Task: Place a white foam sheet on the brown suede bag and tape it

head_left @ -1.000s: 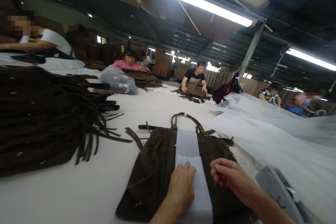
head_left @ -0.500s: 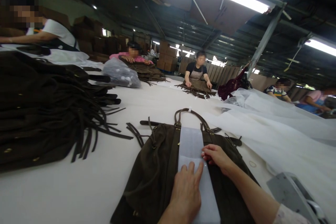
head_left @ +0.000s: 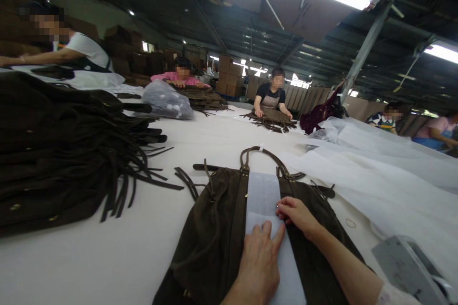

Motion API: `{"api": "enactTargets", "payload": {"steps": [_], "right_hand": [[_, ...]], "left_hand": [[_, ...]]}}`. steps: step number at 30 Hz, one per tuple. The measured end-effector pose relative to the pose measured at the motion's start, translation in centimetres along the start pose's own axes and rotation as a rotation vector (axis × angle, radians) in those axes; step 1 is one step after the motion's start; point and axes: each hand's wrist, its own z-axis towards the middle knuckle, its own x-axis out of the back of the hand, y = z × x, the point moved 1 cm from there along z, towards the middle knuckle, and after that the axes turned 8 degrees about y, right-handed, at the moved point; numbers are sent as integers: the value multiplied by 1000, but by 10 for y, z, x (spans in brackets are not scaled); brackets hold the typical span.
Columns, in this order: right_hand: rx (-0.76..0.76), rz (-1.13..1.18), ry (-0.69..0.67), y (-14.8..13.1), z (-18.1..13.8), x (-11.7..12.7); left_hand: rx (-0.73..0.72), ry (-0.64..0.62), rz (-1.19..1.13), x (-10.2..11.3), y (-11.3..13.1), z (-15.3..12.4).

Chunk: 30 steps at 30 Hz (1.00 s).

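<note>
A dark olive handbag (head_left: 203, 228) with tassels and a looped handle (head_left: 263, 148) lies flat before me on the white table. Down its middle runs a white paper strip (head_left: 264, 190). My left hand (head_left: 260, 257) rests on the strip with its fingers spread, pressing it against the bag. Just above and to the right, my right hand (head_left: 295, 214) has thumb and forefinger pinched together at the strip's right edge. Something small and shiny shows at those fingertips, too small to name.
Stacked dark bags (head_left: 53, 152) with tassels fill the left of the table (head_left: 107, 262). White sheeting (head_left: 386, 171) spreads at right, near a grey device (head_left: 408, 267) and a rubber band (head_left: 351, 223). A clear plastic bag (head_left: 168, 100) sits farther back. Several co-workers handle bags around the table.
The whole view has shifted slightly, with everything a little farther right. My left hand stays flat on the strip and my right hand keeps its pinch at the edge.
</note>
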Motion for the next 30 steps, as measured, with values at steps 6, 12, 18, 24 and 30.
{"api": "enactTargets", "payload": {"steps": [6, 12, 18, 24, 30], "right_hand": [[50, -15, 2, 5, 1, -1], [133, -106, 33, 4, 5, -1], [356, -299, 243, 3, 11, 0], [344, -416, 417, 11, 30, -1], [240, -416, 377, 0, 49, 1]], "left_hand": [[36, -61, 109, 3, 11, 9], [37, -37, 118, 8, 16, 11], [32, -13, 117, 2, 14, 9], [29, 2, 120, -2, 14, 12], [9, -7, 119, 0, 12, 13]]}}
